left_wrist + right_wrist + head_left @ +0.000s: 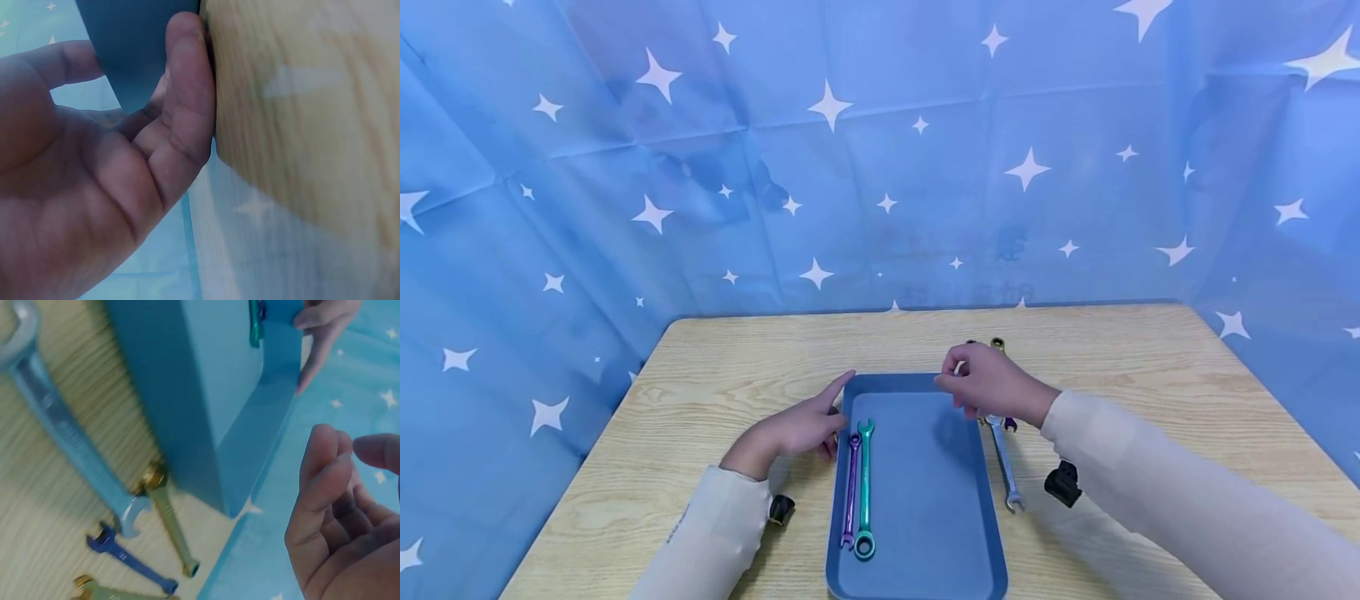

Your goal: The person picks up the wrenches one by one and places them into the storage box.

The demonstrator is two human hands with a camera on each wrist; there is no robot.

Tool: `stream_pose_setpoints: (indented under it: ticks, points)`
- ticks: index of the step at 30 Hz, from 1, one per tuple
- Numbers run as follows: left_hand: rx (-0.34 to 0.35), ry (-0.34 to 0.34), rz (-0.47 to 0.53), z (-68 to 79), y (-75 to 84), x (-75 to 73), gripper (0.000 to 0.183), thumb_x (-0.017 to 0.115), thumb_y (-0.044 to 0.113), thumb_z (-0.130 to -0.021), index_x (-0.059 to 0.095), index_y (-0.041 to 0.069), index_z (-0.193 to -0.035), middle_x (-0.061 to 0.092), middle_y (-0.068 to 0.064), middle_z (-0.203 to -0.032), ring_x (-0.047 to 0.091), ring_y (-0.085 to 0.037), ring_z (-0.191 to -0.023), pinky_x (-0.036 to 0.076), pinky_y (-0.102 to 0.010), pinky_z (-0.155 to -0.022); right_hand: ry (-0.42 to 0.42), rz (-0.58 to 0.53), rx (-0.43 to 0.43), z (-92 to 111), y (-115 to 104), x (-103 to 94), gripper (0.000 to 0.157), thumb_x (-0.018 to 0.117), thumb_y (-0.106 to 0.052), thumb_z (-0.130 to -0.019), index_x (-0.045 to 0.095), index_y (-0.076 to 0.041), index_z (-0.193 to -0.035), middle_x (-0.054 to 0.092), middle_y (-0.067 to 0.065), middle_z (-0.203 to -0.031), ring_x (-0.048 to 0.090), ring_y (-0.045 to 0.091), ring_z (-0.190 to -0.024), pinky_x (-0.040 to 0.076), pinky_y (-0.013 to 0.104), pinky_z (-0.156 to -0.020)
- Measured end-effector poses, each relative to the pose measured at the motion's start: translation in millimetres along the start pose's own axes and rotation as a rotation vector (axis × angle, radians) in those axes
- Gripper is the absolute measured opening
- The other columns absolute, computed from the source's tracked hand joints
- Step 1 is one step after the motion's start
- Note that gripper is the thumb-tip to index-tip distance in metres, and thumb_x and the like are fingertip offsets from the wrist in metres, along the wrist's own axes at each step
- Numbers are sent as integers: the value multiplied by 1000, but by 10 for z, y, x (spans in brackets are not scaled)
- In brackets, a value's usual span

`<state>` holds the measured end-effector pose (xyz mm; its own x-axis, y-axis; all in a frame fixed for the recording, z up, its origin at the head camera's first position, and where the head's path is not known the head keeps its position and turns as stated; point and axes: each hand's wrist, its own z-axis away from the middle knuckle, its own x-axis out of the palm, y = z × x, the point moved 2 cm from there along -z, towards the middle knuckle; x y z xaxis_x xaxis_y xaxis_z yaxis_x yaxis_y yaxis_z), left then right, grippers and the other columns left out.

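Note:
My left hand (797,425) holds the left wall of a blue tray (925,575), with fingers curled against its outside (181,94). Inside the tray, a purple combination wrench (852,492) and a longer green one (866,483) lie side by side along the left wall. Above the tray's far right corner is my right hand (992,383), its fingers loosely bent and nothing between thumb and fingertips in the right wrist view. Right of the tray lie a large silver wrench (69,425), a small blue wrench (131,556) and gold-toned wrenches (172,525), partly hidden by this hand in the head view.
Tray and wrenches rest on a light wood-grain table (760,350). A blue curtain with white stars (887,167) hangs behind the table and along its sides. A small black camera (1063,483) sits under the right wrist, another (781,509) at the left.

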<state>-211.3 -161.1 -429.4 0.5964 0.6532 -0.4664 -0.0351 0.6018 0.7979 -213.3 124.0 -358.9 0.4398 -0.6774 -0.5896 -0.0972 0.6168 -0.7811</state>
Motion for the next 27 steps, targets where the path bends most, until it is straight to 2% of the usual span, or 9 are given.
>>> stream_pose_setpoints:
  ticks: [3,8,16,22,27]
  points:
    - [1,-2,7,1,-4,3,75,40,15,-102,-1,34,-162,63,-18,-81,66,-25,-69,58,-37,-66,12,11,-7,15,73,-44,18,56,-21,-101,60,-4,-95,62,12,-71,64,32,-55,49,39,-49]
    - [-4,0,-4,1,0,1,75,40,16,-102,0,35,-161,64,-17,-81,66,-26,-69,57,-36,-67,34,28,2,49,187,-112,18,55,-21,-102,59,-5,-94,62,13,-70,64,31,-56,51,43,-51]
    - [-7,6,-20,2,19,-5,75,41,16,-102,1,36,-161,64,-17,-81,66,-26,-69,57,-36,-68,41,12,22,123,345,-162,21,53,-19,-102,57,1,-95,62,15,-69,62,31,-54,51,43,-50]
    - [-6,7,-17,7,14,-1,75,40,16,-101,1,37,-161,63,-17,-82,66,-25,-70,57,-36,-68,28,-12,56,149,469,-136,21,53,-17,-102,56,2,-93,62,14,-68,59,24,-51,48,36,-49]
    - [-3,5,-13,6,5,-1,75,40,16,-101,0,36,-161,63,-17,-82,66,-25,-71,57,-36,-68,26,50,78,172,562,-106,21,53,-17,-102,59,0,-92,61,10,-66,59,24,-51,45,30,-46]
